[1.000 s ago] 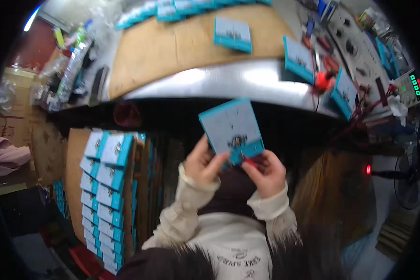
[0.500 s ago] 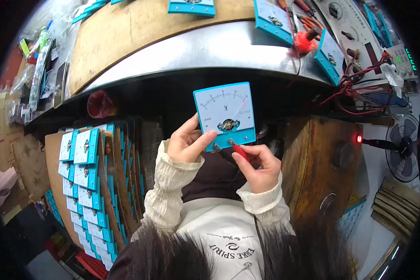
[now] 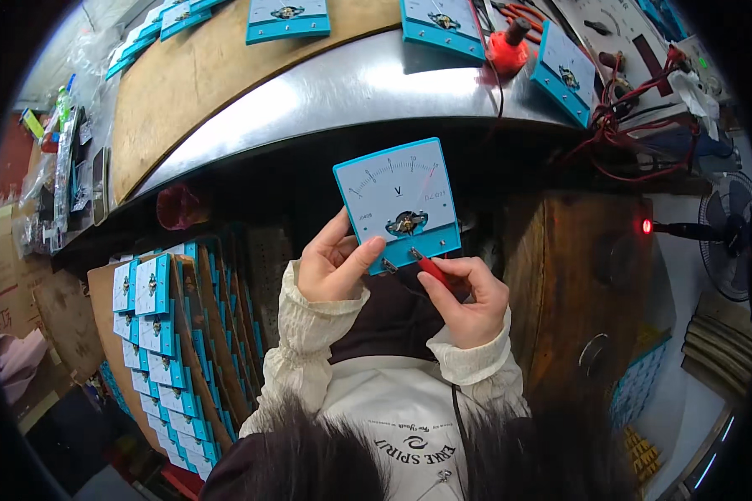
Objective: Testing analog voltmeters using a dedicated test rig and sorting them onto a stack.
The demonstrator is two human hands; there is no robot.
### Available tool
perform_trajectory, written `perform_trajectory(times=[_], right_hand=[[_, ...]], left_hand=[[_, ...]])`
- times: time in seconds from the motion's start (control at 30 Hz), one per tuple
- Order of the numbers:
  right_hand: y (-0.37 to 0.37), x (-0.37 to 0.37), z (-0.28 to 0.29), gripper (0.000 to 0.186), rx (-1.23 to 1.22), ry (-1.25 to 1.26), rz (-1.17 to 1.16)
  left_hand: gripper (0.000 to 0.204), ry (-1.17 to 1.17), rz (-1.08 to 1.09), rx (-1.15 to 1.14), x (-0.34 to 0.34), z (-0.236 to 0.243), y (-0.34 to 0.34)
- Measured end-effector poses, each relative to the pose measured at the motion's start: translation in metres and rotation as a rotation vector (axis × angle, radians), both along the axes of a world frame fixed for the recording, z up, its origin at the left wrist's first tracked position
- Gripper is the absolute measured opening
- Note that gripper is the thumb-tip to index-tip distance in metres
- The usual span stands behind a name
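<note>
In my left hand (image 3: 330, 265) is a panel voltmeter (image 3: 398, 190) with a white dial face and blue frame, held by its lower left side, thumb in front. Its thin needle leans to the right end of the scale; a round coil movement shows in the cutout below. My right hand (image 3: 470, 302) pinches a red-sleeved alligator clip (image 3: 432, 269) whose metal jaws touch a terminal on the blue lower strip. Another metal clip (image 3: 389, 265) sits at the strip's left terminal, its lead lost against dark clothing.
Similar meters stand in rows on boards (image 3: 154, 313) at the left. Ahead, a metal-edged bench (image 3: 309, 92) carries more meters, a red bottle (image 3: 508, 52), pliers and a test instrument (image 3: 627, 33) with tangled leads (image 3: 627, 125). A wooden cabinet (image 3: 560, 292) and fan (image 3: 727, 234) stand right.
My viewpoint has shifted, so the bench items sit further left and lower. The meter is tilted slightly more to the left. Both hands keep their grips, and the needle stays near the right end.
</note>
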State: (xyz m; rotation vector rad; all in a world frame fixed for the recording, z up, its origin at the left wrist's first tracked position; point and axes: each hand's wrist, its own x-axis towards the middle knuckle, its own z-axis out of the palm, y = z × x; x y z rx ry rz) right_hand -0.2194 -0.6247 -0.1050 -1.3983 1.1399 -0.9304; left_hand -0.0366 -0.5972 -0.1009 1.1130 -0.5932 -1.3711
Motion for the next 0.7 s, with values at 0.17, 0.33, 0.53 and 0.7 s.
perform_trajectory(times=[0.17, 0.33, 0.53, 0.7], right_hand=[[-0.004, -0.004, 0.004, 0.020, -0.059, 0.067, -0.037], [-0.006, -0.008, 0.011, 0.020, -0.092, 0.078, -0.044], [-0.002, -0.015, 0.012, 0.020, -0.134, 0.156, -0.053], [-0.002, -0.022, 0.019, 0.014, -0.185, -0.130, -0.198]], left_hand=[[0.058, -0.022, -0.002, 0.012, -0.007, 0.000, -0.004], [0.057, -0.018, -0.002, -0.009, -0.012, 0.003, -0.008], [0.056, 0.006, -0.024, 0.012, -0.020, 0.010, -0.011], [0.057, -0.140, 0.196, -0.075, -0.012, 0.004, -0.002]])
